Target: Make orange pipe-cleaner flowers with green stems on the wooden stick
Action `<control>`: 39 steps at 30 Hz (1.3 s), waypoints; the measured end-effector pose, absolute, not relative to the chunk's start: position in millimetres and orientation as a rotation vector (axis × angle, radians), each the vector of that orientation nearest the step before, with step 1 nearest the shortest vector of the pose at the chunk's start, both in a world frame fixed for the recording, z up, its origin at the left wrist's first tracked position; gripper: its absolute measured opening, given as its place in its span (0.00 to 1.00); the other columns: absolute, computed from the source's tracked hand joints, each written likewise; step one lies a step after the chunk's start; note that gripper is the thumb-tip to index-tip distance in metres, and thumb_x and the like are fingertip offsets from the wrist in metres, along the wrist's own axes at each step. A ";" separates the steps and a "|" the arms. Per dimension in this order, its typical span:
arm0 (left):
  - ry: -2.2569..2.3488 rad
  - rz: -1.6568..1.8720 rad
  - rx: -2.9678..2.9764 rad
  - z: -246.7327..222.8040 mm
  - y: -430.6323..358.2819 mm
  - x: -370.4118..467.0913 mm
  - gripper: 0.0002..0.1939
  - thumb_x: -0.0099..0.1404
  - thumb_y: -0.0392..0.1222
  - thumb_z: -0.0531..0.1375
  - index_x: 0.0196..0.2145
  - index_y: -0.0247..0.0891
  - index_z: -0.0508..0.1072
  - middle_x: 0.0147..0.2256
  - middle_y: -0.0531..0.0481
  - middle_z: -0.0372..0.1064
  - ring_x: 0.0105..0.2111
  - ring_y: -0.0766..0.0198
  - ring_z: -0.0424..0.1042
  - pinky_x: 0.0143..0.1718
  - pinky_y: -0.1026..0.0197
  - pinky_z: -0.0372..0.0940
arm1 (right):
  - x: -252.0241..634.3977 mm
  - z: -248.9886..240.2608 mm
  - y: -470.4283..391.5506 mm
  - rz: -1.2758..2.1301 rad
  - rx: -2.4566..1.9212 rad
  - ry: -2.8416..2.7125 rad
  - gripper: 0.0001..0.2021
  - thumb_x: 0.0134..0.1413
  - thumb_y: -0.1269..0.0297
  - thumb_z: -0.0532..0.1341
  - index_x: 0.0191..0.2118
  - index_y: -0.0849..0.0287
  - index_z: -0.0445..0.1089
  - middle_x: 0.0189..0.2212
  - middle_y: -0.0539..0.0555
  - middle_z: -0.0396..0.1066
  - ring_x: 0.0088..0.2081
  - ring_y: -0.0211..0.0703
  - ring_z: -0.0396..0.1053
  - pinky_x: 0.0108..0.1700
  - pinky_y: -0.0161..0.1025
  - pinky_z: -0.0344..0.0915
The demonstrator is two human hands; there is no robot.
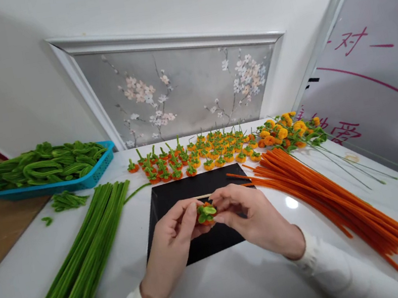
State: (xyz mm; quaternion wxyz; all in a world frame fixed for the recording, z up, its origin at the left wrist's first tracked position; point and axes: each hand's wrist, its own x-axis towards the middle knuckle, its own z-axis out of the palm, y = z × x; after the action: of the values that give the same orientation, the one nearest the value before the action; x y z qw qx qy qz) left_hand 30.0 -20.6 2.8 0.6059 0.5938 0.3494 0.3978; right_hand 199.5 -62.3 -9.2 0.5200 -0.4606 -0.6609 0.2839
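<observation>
Above a black mat (216, 246) on the white table, both hands meet around a small orange piece with green leaves (206, 213). My left hand (175, 235) pinches its left side between thumb and fingers. At its right side, the thumb and fingertips of my right hand (244, 213) are closed on it. A thin pale stick (203, 196) spans the gap between the two hands, just behind the orange piece; its ends are hidden by the fingers. Rows of similar orange and yellow pieces (216, 148) stand behind the mat.
Long green stems (77, 268) lie at the left, with short green pieces (67, 200) behind them. A blue basket (89, 181) holds curled green pieces. Long orange stems (331, 197) and a yellow-orange flower bunch (290, 130) lie at the right. A framed picture (188, 89) leans behind.
</observation>
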 end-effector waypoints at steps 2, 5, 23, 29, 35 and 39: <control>0.766 0.908 1.413 3.5 -20.9 28.8 0.09 0.64 0.45 0.57 0.39 0.39 0.73 0.36 0.52 0.71 0.35 0.66 0.73 0.38 0.65 0.73 | 198.5 -8.5 -63.2 0.733 -1.101 -1.577 0.12 0.53 0.69 0.61 0.45 0.57 0.67 0.37 0.52 0.71 0.36 0.37 0.72 0.38 0.33 0.71; 0.702 0.873 1.504 2.2 -20.0 26.9 0.10 0.63 0.41 0.59 0.42 0.40 0.71 0.41 0.50 0.71 0.39 0.64 0.72 0.43 0.64 0.71 | 198.1 -7.2 -63.4 0.747 -1.104 -1.556 0.12 0.53 0.69 0.61 0.45 0.57 0.67 0.37 0.52 0.71 0.36 0.37 0.72 0.38 0.33 0.71; 0.929 1.039 2.333 -9.4 -12.4 19.8 0.14 0.62 0.30 0.52 0.43 0.42 0.70 0.41 0.47 0.67 0.41 0.60 0.68 0.44 0.58 0.66 | 192.2 -5.7 -61.8 1.582 -1.102 -1.118 0.18 0.49 0.51 0.62 0.34 0.63 0.65 0.27 0.51 0.70 0.25 0.34 0.71 0.28 0.32 0.70; 0.849 0.911 2.215 -6.1 -15.3 20.7 0.16 0.62 0.33 0.53 0.47 0.41 0.68 0.47 0.44 0.65 0.44 0.58 0.69 0.40 0.62 0.70 | 184.1 -18.2 -58.2 1.372 -1.224 -1.180 0.14 0.50 0.55 0.60 0.29 0.63 0.66 0.21 0.48 0.68 0.17 0.30 0.65 0.20 0.28 0.63; 0.967 0.957 2.235 -14.1 -10.2 20.3 0.14 0.65 0.36 0.52 0.47 0.41 0.70 0.47 0.47 0.71 0.47 0.58 0.70 0.49 0.59 0.66 | 185.3 -16.0 -63.5 0.849 -1.417 -1.555 0.03 0.54 0.68 0.57 0.33 0.60 0.68 0.21 0.47 0.68 0.20 0.33 0.63 0.23 0.30 0.58; 0.995 1.024 2.369 -16.7 -8.6 20.0 0.15 0.64 0.34 0.52 0.47 0.40 0.71 0.47 0.47 0.72 0.46 0.58 0.71 0.50 0.58 0.65 | 187.2 -13.4 -65.4 0.548 -1.460 -1.804 0.06 0.54 0.72 0.58 0.28 0.58 0.69 0.20 0.47 0.67 0.22 0.35 0.63 0.26 0.32 0.57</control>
State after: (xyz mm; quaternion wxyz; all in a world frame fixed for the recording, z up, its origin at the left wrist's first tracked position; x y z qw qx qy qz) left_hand 20.0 -8.6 -16.7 0.1865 0.8415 0.3534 0.3637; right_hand 187.2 -65.4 -13.4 0.3694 -0.5688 -0.7031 0.2136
